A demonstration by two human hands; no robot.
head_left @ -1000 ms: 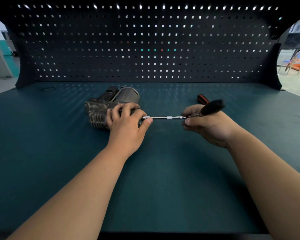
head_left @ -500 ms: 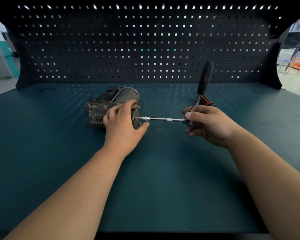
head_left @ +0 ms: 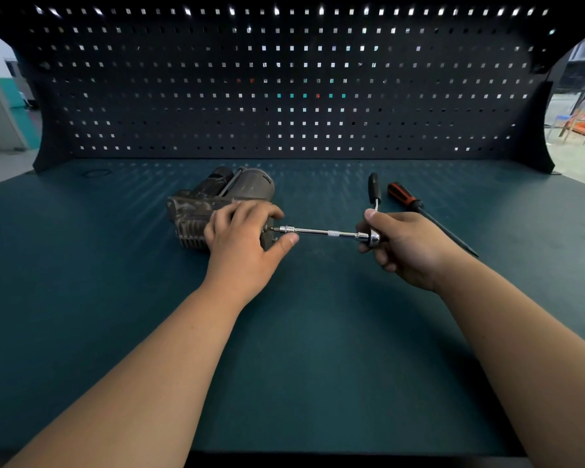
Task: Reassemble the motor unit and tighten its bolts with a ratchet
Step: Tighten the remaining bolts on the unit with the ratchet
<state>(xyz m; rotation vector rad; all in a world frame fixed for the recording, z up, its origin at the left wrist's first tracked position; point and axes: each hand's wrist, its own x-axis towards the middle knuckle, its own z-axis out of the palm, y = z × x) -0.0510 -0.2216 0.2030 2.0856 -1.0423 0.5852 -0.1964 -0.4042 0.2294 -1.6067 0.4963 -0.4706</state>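
- Two bare hands work over a dark teal table (head_left: 301, 349), with the forearms reaching in from its near edge.
- Motor unit (head_left: 196, 211): grimy grey metal, with a finned casing on the near side and a cylindrical housing on the far side. It lies on the table left of centre, toward the back.
- Left hand (head_left: 240, 241): laid over the right end of the motor unit. The fingers curl over the top and grip it, and the thumb stretches out under the socket end of the extension bar.
- Ratchet (head_left: 372, 238): the chrome head sits in the right hand. Its black handle (head_left: 374, 185) points away from the person, toward the pegboard.
- Extension bar (head_left: 321, 232): a slim chrome rod, roughly level. It runs leftward from the ratchet head and its tip meets the end face of the motor unit.
- Right hand (head_left: 402, 244): the fingers are curled round the ratchet head, and the thumb is raised beside the shank.
- Screwdriver (head_left: 406, 197): orange-and-black handle and a long dark shaft. It lies on the table just beyond the right hand, apart from the ratchet handle.
- Pegboard (head_left: 284, 96): dark and perforated, standing upright along the back edge of the table.
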